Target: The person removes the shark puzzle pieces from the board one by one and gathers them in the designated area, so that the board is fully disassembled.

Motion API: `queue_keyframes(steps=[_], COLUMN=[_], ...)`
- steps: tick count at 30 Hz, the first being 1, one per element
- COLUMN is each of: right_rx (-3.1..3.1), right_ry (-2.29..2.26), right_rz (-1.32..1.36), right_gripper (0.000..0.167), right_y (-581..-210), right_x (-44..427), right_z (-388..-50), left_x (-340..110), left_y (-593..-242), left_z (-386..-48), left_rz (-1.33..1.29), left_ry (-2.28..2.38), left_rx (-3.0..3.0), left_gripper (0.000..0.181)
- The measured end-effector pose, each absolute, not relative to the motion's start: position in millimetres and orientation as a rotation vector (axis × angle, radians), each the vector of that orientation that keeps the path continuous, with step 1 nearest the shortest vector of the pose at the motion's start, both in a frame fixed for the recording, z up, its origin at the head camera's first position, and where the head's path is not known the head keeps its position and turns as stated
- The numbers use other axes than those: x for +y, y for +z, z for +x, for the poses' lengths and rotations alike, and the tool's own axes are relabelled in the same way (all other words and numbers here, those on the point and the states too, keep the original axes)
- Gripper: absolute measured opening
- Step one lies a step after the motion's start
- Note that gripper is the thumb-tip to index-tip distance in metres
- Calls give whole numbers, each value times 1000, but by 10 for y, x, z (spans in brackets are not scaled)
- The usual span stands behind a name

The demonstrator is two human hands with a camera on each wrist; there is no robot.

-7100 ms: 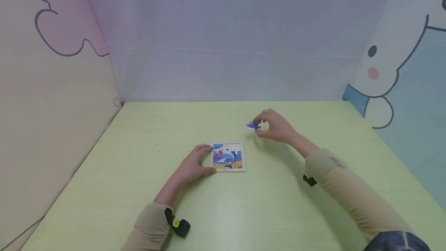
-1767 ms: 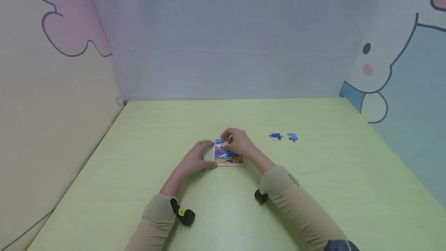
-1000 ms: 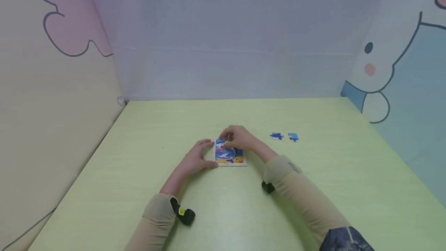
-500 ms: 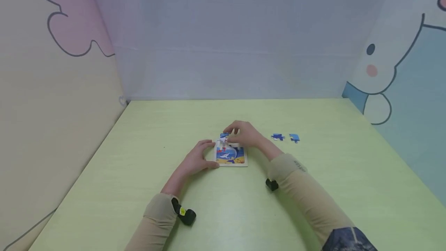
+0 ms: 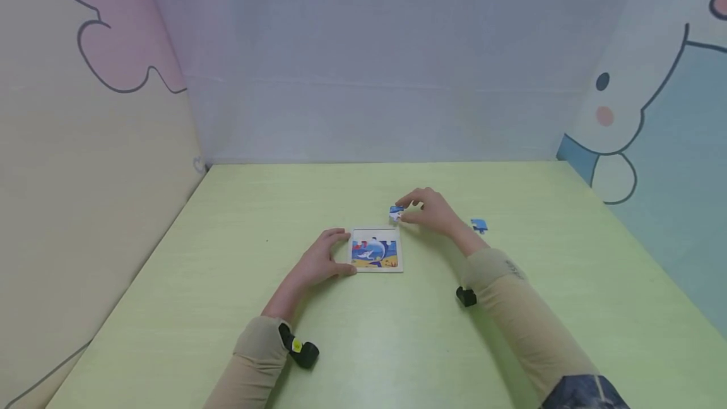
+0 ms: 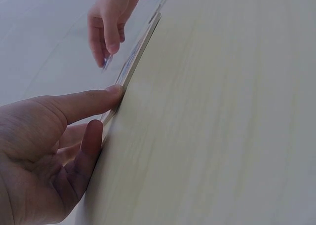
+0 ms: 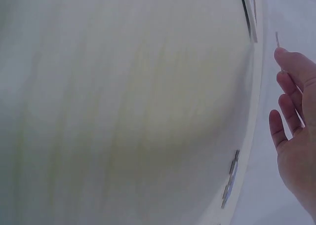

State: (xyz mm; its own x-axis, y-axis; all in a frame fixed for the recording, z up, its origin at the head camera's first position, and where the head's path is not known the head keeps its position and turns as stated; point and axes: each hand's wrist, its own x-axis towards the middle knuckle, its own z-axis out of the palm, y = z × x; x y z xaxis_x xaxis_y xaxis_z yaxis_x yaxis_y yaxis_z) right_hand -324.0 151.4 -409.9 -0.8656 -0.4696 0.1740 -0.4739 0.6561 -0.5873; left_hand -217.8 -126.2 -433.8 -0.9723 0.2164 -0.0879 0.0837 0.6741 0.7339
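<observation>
In the head view, a square white-rimmed puzzle tray (image 5: 401, 251) lies mid-table. A dolphin picture fills its lower part, and its top strip is bare white. My left hand (image 5: 318, 260) holds the tray at its left side, thumb at the near corner and fingers at the far one. In the left wrist view, the thumb touches the tray's edge (image 6: 140, 50). Behind the tray's far right corner, my right hand (image 5: 434, 212) pinches a blue and white puzzle piece (image 5: 394, 213) above the table. The right wrist view shows that piece (image 7: 277, 39) edge-on between thumb and fingers.
To the right of my right hand lies a loose blue puzzle piece (image 5: 479, 225). Loose pieces (image 7: 229, 180) appear edge-on in the right wrist view. Pale cloth (image 5: 363, 81) hangs behind the table, with printed panels on both sides.
My right hand has lifted the upper left puzzle piece out of the tray and carried it right. One loose piece is now hidden behind that hand in the head view. My left hand stays put.
</observation>
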Motion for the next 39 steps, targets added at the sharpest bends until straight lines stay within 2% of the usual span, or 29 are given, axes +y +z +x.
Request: queue_keyframes(steps=[14,39], right_rx=[-2913,-3081], right_ry=[994,1006], right_rz=[697,724], right_gripper=[33,35], right_y=[-4142,-4122], right_x=[1941,2097], right_z=[-3280,-3269], left_x=[-1266,-1286], left_y=[-4314,-4315], left_z=[-2164,-2212], left_rz=[253,247], left_ry=[1176,1155], left_rx=[2720,2712], left_gripper=[78,78])
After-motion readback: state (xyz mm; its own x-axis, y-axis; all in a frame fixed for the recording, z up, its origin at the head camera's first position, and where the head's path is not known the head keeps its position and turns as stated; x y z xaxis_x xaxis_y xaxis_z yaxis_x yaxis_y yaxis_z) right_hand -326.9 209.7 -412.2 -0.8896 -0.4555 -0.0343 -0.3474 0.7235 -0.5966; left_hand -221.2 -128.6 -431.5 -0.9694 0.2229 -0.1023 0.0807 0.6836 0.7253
